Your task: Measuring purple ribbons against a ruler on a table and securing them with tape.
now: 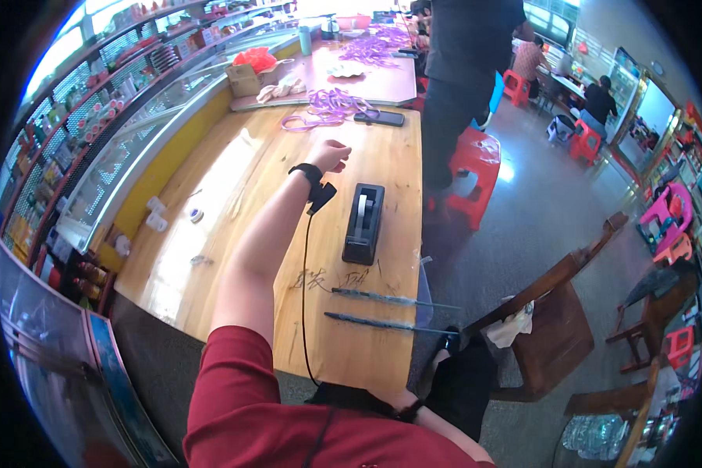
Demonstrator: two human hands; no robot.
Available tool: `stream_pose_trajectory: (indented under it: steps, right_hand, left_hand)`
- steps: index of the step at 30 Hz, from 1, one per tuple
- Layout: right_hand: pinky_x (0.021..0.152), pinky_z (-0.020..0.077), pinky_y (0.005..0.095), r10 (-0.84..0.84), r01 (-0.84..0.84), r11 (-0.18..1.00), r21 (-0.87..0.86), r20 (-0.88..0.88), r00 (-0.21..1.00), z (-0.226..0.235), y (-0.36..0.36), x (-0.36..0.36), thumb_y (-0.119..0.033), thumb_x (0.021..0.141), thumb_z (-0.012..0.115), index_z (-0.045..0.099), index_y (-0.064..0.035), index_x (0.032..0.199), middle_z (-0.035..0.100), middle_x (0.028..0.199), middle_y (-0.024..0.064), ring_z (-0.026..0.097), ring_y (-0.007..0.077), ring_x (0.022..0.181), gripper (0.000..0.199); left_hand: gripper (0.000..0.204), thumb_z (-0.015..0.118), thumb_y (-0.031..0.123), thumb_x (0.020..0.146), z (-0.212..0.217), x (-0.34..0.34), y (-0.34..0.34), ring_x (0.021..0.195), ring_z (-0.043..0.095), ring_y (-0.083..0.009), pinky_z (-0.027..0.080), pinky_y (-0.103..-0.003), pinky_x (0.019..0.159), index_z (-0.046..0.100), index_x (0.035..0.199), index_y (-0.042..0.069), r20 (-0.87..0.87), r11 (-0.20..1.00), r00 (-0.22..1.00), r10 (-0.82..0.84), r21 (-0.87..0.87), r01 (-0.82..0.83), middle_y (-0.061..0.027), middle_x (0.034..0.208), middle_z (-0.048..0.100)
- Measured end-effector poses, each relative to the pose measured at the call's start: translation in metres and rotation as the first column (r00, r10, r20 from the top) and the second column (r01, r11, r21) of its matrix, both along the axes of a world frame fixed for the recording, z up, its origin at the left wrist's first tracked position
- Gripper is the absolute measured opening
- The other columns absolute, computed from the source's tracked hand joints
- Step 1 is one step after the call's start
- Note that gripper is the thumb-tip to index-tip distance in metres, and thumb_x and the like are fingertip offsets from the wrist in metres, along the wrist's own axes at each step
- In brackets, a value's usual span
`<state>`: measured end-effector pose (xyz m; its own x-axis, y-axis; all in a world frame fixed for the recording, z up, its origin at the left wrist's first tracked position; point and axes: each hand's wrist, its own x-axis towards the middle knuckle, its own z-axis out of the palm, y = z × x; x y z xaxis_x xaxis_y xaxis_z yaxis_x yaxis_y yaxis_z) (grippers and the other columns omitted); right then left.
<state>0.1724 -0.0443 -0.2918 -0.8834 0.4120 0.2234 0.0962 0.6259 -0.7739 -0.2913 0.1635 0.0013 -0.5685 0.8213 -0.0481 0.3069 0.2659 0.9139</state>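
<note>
My left hand is stretched out over the wooden table, its fingers curled in. Whatever they hold, if anything, is hidden. A black wrist strap with a small black device sits on that wrist, and a cable runs from it toward me. Beyond the hand lie loops of purple ribbon and a dark phone. The black tape dispenser stands just right of my forearm. Two thin dark rods lie closer to me, their slim ends past the table's right edge. My right hand is low by the near edge, fingers hidden.
At the far end, a pinkish table bears more purple ribbon, a cardboard box and a bottle. A glass display case borders the left side. To the right are a person standing, red stools and a wooden chair.
</note>
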Motion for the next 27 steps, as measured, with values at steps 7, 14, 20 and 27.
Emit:
stream_pose_trajectory:
  steps: [7,14,20,27]
  right_hand:
    - [0.08,0.0532,0.0397,-0.154,0.067,0.84,-0.539,-0.118,0.981,0.008,0.055,-0.015,-0.015,0.09,0.062,0.066,-0.0084,0.112,0.071,0.1,0.014,0.068,0.0299,0.095,0.023]
    - [0.077,0.0528,0.0311,-0.409,0.378,0.867,-0.325,-0.03,0.912,0.058,0.081,0.002,-0.004,0.091,0.061,0.065,-0.0026,0.113,0.07,0.098,0.0168,0.07,0.0225,0.088,0.022]
    - [0.075,0.0535,0.0353,-0.31,0.282,0.921,-0.271,-0.066,0.949,0.085,0.079,-0.004,-0.006,0.091,0.061,0.066,-0.0053,0.109,0.069,0.097,0.0174,0.069,0.0287,0.091,0.019]
    - [0.088,0.0527,0.0343,-0.135,-0.014,0.592,-0.806,-0.116,0.984,0.011,0.032,0.005,-0.004,0.094,0.058,0.06,-0.0015,0.121,0.067,0.117,0.0089,0.065,0.0251,0.104,0.027]
  left_hand:
    - [0.037,0.069,0.033,0.09,0.059,0.013,-0.053,0.077,0.068,-0.016,0.058,-0.03,0.07,0.067,0.111,0.003,-0.104,0.998,0.993,0.051,0.026,-0.049,-0.0062,0.097,0.069]
    - [0.039,0.067,0.033,0.092,0.085,0.007,-0.087,0.077,0.067,-0.0158,0.058,-0.029,0.07,0.066,0.113,0.001,-0.216,0.984,0.96,0.178,0.009,-0.181,-0.0077,0.096,0.069]
    - [0.032,0.066,0.029,0.088,0.041,-0.035,-0.052,0.06,0.067,-0.0162,0.055,-0.031,0.057,0.072,0.104,0.002,-0.324,0.969,0.913,0.247,0.091,-0.23,-0.0087,0.074,0.068]
    - [0.041,0.067,0.038,0.08,-0.03,-0.063,0.009,0.099,0.067,-0.03,0.05,-0.038,0.09,0.073,0.104,0.006,-0.495,0.98,0.866,0.072,-0.127,-0.154,-0.016,0.104,0.072]
